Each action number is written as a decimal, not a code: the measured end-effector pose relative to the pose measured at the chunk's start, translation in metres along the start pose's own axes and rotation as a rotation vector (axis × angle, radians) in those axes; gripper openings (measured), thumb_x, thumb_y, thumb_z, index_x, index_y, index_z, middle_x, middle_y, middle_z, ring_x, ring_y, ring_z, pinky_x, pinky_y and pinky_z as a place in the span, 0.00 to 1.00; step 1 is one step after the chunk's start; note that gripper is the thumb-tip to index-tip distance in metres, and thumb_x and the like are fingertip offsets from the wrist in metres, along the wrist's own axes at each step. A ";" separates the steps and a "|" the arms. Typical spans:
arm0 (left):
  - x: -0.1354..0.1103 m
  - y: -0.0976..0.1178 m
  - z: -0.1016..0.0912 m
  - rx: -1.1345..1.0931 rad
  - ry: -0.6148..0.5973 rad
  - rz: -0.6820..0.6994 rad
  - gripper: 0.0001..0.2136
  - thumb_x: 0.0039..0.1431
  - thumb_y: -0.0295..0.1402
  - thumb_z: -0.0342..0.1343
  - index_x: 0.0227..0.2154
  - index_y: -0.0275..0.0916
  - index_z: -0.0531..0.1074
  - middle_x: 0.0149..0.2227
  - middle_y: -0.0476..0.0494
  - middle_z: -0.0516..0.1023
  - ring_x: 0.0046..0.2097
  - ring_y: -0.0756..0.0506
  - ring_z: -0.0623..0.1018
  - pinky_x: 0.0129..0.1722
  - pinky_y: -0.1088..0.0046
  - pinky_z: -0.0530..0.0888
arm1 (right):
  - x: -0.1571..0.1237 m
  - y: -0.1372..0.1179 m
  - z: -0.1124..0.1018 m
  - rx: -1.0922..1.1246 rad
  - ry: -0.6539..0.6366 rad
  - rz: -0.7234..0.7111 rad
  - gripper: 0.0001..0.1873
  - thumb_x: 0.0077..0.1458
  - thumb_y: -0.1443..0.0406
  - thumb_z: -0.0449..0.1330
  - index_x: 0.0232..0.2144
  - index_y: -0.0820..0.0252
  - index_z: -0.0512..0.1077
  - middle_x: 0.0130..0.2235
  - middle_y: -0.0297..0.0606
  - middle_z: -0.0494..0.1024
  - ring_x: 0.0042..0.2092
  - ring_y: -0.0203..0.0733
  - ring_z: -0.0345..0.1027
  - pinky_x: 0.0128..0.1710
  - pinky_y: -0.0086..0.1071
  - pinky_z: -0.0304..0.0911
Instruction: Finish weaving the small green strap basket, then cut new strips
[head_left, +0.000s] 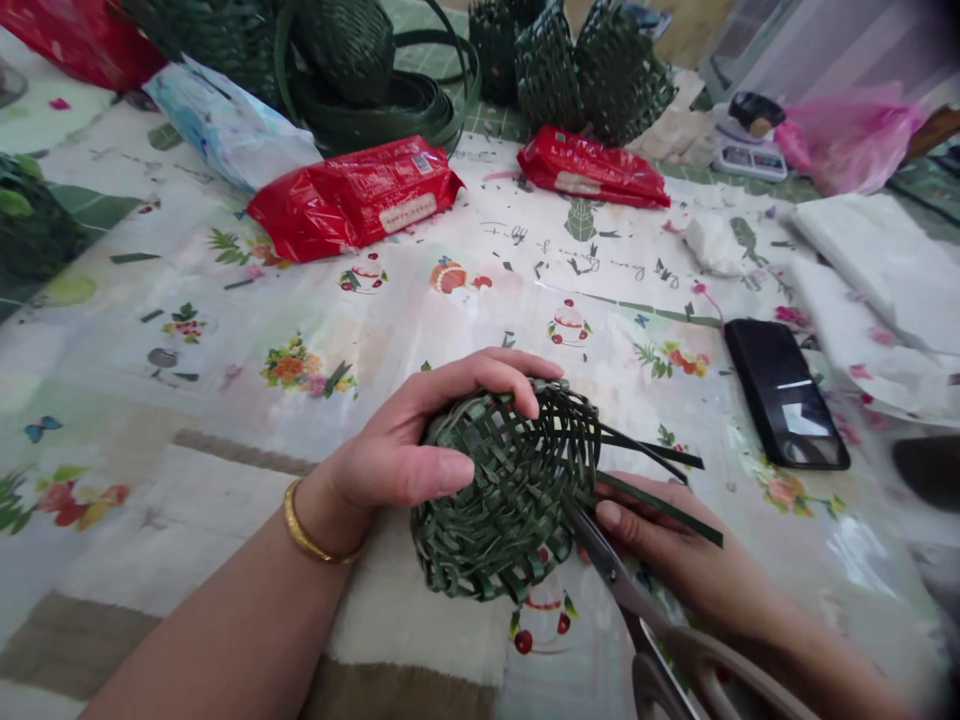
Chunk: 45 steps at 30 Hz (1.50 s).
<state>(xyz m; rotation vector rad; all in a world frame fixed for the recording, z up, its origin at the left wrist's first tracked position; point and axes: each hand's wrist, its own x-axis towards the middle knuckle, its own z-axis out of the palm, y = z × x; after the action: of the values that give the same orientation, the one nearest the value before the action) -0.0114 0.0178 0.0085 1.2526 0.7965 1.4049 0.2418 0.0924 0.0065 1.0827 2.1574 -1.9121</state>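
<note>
Green basket (499, 500) toward the tabletop's (465, 325) front edge, left hand (386, 445) gripping it between thumb and curled fingers, right hand (664, 540) beside it, hold unclear to me, scissors (611, 565) between.

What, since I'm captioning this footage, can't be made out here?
All in the head view:
Right hand: some fingertips, hidden behind the green woven basket.
Scissors: handle ends, cut off by the bottom edge.
Nearer red plastic packet: fine print, too small and blurred.
</note>
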 end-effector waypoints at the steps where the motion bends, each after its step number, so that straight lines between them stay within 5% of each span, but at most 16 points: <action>1: 0.000 0.000 0.000 0.010 0.002 0.001 0.20 0.42 0.43 0.61 0.39 0.40 0.72 0.55 0.38 0.67 0.52 0.31 0.69 0.50 0.53 0.67 | -0.002 0.002 0.002 -0.100 0.092 -0.027 0.14 0.58 0.54 0.54 0.36 0.54 0.75 0.28 0.37 0.76 0.32 0.44 0.70 0.31 0.35 0.68; 6: 0.000 -0.001 0.001 0.059 0.059 0.026 0.20 0.43 0.43 0.61 0.40 0.40 0.71 0.55 0.38 0.66 0.51 0.32 0.69 0.50 0.54 0.66 | -0.008 0.007 0.012 -0.608 0.523 -0.154 0.12 0.56 0.57 0.56 0.37 0.54 0.76 0.33 0.41 0.80 0.32 0.46 0.74 0.31 0.35 0.69; 10: 0.001 0.000 0.002 0.090 0.056 0.029 0.20 0.43 0.41 0.61 0.40 0.38 0.72 0.55 0.37 0.66 0.51 0.33 0.69 0.51 0.55 0.66 | -0.006 0.002 0.012 -0.768 0.562 -0.529 0.09 0.58 0.65 0.54 0.40 0.56 0.74 0.35 0.40 0.79 0.33 0.41 0.74 0.29 0.29 0.69; 13: 0.001 0.002 0.003 0.086 0.032 0.022 0.19 0.44 0.40 0.61 0.40 0.38 0.72 0.55 0.37 0.66 0.51 0.34 0.69 0.51 0.56 0.66 | -0.002 -0.001 0.009 -0.828 0.517 -0.665 0.10 0.58 0.68 0.53 0.40 0.61 0.73 0.34 0.42 0.78 0.33 0.40 0.74 0.29 0.28 0.69; 19: 0.001 0.002 0.003 0.067 0.016 0.038 0.20 0.43 0.40 0.61 0.41 0.37 0.72 0.54 0.37 0.67 0.51 0.34 0.70 0.51 0.57 0.66 | 0.000 -0.001 0.007 -0.984 0.540 -0.605 0.09 0.59 0.69 0.50 0.34 0.62 0.71 0.29 0.41 0.75 0.29 0.41 0.71 0.27 0.32 0.68; 31: 0.000 -0.004 0.001 0.028 0.026 0.027 0.20 0.43 0.40 0.61 0.41 0.39 0.72 0.55 0.38 0.66 0.52 0.32 0.69 0.50 0.56 0.67 | -0.005 0.000 -0.013 -0.860 0.281 -0.618 0.09 0.59 0.72 0.50 0.41 0.59 0.66 0.36 0.39 0.73 0.35 0.39 0.70 0.33 0.29 0.67; 39: -0.003 0.002 0.014 0.100 0.045 0.003 0.31 0.47 0.41 0.60 0.56 0.43 0.62 0.60 0.40 0.61 0.58 0.32 0.64 0.53 0.56 0.66 | -0.002 0.008 -0.005 -0.874 0.369 -0.625 0.10 0.59 0.71 0.52 0.44 0.59 0.65 0.38 0.41 0.73 0.39 0.40 0.70 0.37 0.31 0.69; 45: -0.003 0.007 0.016 0.248 0.002 0.032 0.29 0.48 0.45 0.58 0.54 0.40 0.67 0.57 0.38 0.66 0.59 0.32 0.63 0.58 0.55 0.61 | -0.001 0.008 -0.006 -0.762 0.387 -0.513 0.08 0.59 0.71 0.53 0.41 0.59 0.68 0.37 0.39 0.73 0.38 0.36 0.70 0.37 0.25 0.68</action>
<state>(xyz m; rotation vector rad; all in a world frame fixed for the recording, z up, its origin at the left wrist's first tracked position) 0.0023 0.0111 0.0177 1.4587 0.9780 1.3628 0.2490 0.0970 0.0020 0.8228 3.1979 -0.7938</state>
